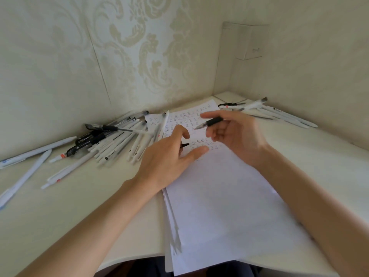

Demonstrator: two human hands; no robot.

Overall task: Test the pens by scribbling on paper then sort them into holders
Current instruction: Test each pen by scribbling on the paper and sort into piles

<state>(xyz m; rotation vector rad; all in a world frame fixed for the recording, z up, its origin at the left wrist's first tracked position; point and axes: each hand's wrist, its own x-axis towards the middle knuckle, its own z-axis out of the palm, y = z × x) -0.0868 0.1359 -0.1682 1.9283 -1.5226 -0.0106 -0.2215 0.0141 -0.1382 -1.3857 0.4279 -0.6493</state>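
Black-gripped pen, uncapped, pinched in right hand mid-frame; left hand seemingly pinches cap. Testing step; next, tip down onto paper.

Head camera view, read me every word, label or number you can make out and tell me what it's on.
"正": handwritten over and over in rows on the far part of the paper.
White print on the black pens in the left pile: too blurred to read.
Black marks and red tags on the white pens: too small to read.
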